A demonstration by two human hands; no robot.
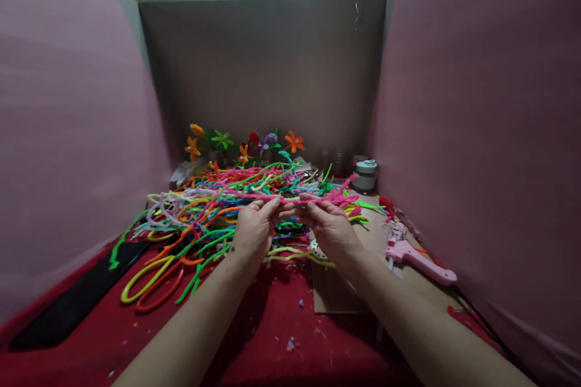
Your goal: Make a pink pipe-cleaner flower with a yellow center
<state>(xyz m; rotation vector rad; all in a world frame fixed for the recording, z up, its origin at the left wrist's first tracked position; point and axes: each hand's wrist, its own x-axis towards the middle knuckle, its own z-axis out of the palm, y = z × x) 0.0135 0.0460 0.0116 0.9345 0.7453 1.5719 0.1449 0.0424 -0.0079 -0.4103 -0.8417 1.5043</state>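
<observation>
Above red counter (pixel 254 347), left hand (pixel 255 227) and right hand (pixel 334 230) pinch pink fuzzy stem (pixel 247 196); its long axis lies crosswise, left to right; both hands equally near.

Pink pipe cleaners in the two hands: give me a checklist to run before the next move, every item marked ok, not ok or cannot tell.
1. Left hand pinching the pink pipe cleaners between thumb and fingers: ok.
2. Right hand pinching them too, close beside the left: ok.
3. Heap of pipe cleaners sorted by colour: not ok; many colours lie mixed and crossing.
4. Pink glue gun apart from both hands: ok; it lies off to the right.
5. Glue gun cool: cannot tell; nothing shows its heat.
6. Red cloth free of scraps: not ok; small bits lie on it.
</observation>
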